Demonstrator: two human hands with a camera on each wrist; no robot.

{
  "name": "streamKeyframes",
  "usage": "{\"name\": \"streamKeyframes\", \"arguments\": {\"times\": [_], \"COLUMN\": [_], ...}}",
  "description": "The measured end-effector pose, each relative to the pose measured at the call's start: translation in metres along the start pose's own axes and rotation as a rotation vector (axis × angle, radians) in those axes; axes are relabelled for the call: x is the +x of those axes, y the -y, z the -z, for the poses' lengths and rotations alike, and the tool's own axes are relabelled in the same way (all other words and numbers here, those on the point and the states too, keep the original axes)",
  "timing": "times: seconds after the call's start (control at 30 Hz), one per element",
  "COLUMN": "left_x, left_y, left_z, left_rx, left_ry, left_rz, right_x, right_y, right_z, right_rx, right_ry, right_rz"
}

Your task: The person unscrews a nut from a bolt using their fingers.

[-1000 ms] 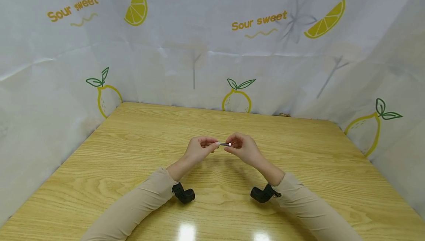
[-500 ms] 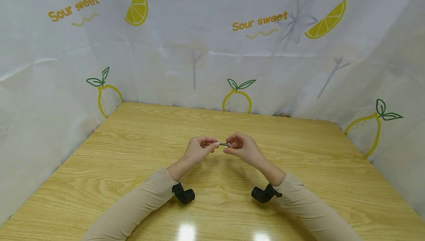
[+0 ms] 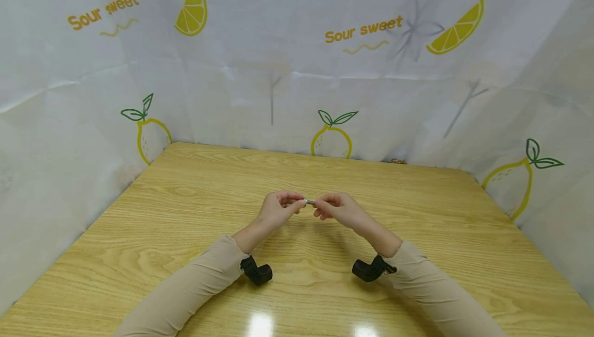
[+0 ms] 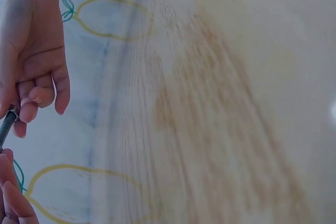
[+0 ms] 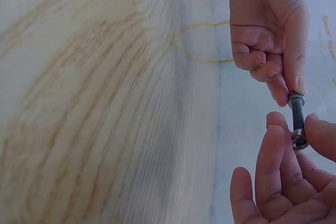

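Note:
A threaded metal bolt (image 5: 298, 116) lies roughly level between both hands, above the table. My left hand (image 3: 276, 210) pinches one end of it between thumb and fingers, mostly covering that end. At the other end sits a metal nut (image 5: 300, 139), its hole facing outward in the right wrist view. My right hand (image 3: 347, 211) pinches the nut with thumb and forefinger; its other fingers are spread loosely below. In the left wrist view only a short threaded stretch of the bolt (image 4: 7, 124) shows at the left edge.
A wood-grain table (image 3: 185, 254) lies under both arms. Behind and beside it hangs a white curtain (image 3: 241, 95) printed with lemons. Black wrist-worn pieces stick out at the left cuff (image 3: 257, 271) and the right cuff (image 3: 368, 270).
My right hand's thumb and fingers have turned and closed over the bolt's right end, which showed bare between them before. The left hand keeps its grip in the same place.

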State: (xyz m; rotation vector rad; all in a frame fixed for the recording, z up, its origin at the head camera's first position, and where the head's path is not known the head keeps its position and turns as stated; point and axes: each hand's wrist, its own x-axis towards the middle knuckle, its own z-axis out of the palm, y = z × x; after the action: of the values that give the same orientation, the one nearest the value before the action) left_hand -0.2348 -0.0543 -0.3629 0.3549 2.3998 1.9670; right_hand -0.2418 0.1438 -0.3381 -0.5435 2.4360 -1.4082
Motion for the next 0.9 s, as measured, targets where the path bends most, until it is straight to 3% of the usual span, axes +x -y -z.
{"name": "streamKeyframes", "arguments": {"times": [0.17, 0.57, 0.73, 0.9], "left_x": [-0.0011, -0.0008, -0.0005, -0.0009], "left_y": [-0.0007, -0.0003, 0.0, -0.0017], "left_z": [0.0001, -0.0005, -0.0005, -0.0002], "left_rx": [-0.005, -0.009, -0.006, -0.009], "left_ry": [0.003, 0.0, -0.001, -0.003], "left_rz": [0.01, 0.016, 0.018, 0.025], "right_x": [-0.0007, -0.0015, -0.0007, 0.0005], "right_y": [0.0001, 0.0003, -0.0008, -0.003], "right_z": [-0.0013, -0.0066, -0.0068, -0.0053], "right_rx": [-0.049, -0.084, -0.078, -0.061], "right_ry": [-0.059, -0.161, -0.171, -0.162], "right_rz": [0.023, 0.185, 0.193, 0.15]}}
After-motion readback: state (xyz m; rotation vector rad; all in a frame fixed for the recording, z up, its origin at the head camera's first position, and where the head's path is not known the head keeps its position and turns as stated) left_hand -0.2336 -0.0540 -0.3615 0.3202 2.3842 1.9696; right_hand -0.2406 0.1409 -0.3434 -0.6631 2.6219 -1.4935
